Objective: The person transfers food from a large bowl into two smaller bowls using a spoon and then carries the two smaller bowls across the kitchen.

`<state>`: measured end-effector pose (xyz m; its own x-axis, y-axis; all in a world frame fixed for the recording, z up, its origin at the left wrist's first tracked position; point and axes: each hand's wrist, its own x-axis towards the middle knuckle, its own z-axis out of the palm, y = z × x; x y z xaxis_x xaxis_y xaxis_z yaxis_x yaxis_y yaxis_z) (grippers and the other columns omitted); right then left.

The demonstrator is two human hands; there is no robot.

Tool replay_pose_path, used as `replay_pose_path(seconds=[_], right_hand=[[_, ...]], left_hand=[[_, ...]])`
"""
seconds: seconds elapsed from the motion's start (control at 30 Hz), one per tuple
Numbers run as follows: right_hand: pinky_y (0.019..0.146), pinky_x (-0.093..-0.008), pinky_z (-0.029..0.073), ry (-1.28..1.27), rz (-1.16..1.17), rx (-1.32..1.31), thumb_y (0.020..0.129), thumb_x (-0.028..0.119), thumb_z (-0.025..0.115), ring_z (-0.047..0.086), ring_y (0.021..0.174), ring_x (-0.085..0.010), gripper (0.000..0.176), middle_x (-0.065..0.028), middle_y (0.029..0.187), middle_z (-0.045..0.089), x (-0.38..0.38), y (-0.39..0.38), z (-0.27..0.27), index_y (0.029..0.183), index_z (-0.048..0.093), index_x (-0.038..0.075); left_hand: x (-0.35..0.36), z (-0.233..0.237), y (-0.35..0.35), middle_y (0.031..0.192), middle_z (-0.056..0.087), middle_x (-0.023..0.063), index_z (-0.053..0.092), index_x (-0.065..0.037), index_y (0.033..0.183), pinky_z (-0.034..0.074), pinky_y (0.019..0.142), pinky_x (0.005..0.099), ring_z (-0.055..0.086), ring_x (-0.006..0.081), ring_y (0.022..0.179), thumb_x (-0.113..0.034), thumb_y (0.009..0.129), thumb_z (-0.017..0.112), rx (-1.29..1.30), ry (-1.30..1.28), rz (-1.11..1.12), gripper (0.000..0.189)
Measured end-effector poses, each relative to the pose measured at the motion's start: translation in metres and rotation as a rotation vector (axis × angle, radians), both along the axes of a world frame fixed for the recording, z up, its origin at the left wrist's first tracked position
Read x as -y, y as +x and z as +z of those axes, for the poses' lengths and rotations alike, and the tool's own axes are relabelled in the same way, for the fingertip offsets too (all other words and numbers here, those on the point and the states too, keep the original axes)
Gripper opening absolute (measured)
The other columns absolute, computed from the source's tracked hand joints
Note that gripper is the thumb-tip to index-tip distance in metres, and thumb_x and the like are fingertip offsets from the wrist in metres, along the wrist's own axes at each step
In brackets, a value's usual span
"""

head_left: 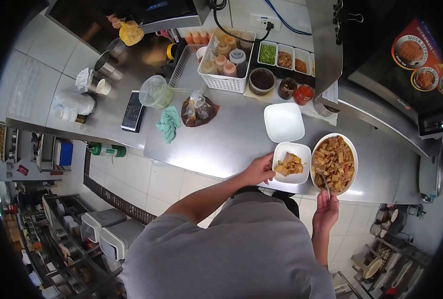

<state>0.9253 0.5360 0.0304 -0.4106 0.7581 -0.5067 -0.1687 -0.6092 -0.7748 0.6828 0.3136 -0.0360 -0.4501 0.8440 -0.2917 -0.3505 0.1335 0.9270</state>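
Observation:
My left hand grips the left edge of a small square white bowl, which holds a portion of chunky brown stew. In my right hand, the fingers are closed on the handle of a metal spoon. The spoon's head is down in the brown stew, which has pale cubes and red bits and fills a large oval white bowl. That bowl stands just right of the small one. Behind the small bowl sits another square white dish with nothing in it.
A white basket of sauce bottles, a tray of chopped toppings and sauce jars line the back. Leftward lie a knotted bag of dark liquid, a green cloth, a plastic tub and a tablet.

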Motion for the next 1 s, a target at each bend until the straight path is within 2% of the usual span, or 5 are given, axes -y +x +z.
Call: replay_pose_path(seconds=[0.5, 0.63, 0.8, 0.87, 1.0], right_hand=[[0.092, -0.045, 0.063, 0.061, 0.269, 0.008, 0.109, 0.017, 0.056, 0.074, 0.105, -0.0372, 0.025, -0.0283, 0.114, 0.07, 0.023, -0.034, 0.007, 0.123, 0.057, -0.004], [0.092, -0.0412, 0.062, 0.234, 0.345, 0.094, 0.11, 0.013, 0.054, 0.075, 0.102, -0.0341, 0.024, -0.0242, 0.113, 0.071, 0.028, -0.035, 0.018, 0.123, 0.06, -0.006], [0.093, -0.0343, 0.06, 1.017, 0.697, 0.303, 0.109, 0.009, 0.054, 0.075, 0.104, -0.0265, 0.022, -0.0162, 0.115, 0.073, 0.024, -0.02, 0.021, 0.117, 0.064, -0.009], [0.092, -0.0376, 0.061, 1.016, 0.677, 0.301, 0.109, 0.01, 0.053, 0.075, 0.103, -0.0297, 0.023, -0.0188, 0.112, 0.073, 0.025, -0.017, 0.023, 0.12, 0.062, -0.008], [0.09, -0.0421, 0.062, 0.245, 0.259, 0.109, 0.109, 0.016, 0.053, 0.075, 0.099, -0.0355, 0.028, -0.0257, 0.109, 0.071, 0.019, -0.014, 0.028, 0.125, 0.057, -0.007]], left_hand=[[-0.004, -0.02, 0.007, 0.099, 0.067, 0.0069, 0.035, -0.011, 0.159, 0.062, 0.06, 0.0289, 0.067, 0.0117, 0.074, 0.003, 0.092, 0.062, 0.006, 0.002, 0.042, 0.073], [-0.006, -0.015, 0.006, 0.098, 0.066, 0.0082, 0.026, -0.012, 0.165, 0.06, 0.06, 0.0285, 0.068, 0.013, 0.076, 0.005, 0.093, 0.061, 0.009, -0.016, 0.014, 0.082], [-0.006, -0.018, 0.007, 0.099, 0.066, 0.0084, 0.024, -0.01, 0.166, 0.058, 0.06, 0.0277, 0.069, 0.0135, 0.077, 0.006, 0.094, 0.061, 0.021, -0.006, 0.052, 0.082], [-0.006, -0.017, 0.007, 0.1, 0.067, 0.0088, 0.024, -0.009, 0.165, 0.058, 0.061, 0.0276, 0.069, 0.0137, 0.078, 0.006, 0.094, 0.061, 0.032, 0.004, 0.043, 0.081], [-0.009, -0.016, 0.007, 0.101, 0.068, 0.0096, 0.024, -0.006, 0.165, 0.057, 0.061, 0.0274, 0.069, 0.014, 0.078, 0.007, 0.095, 0.059, 0.043, -0.01, 0.046, 0.079]])
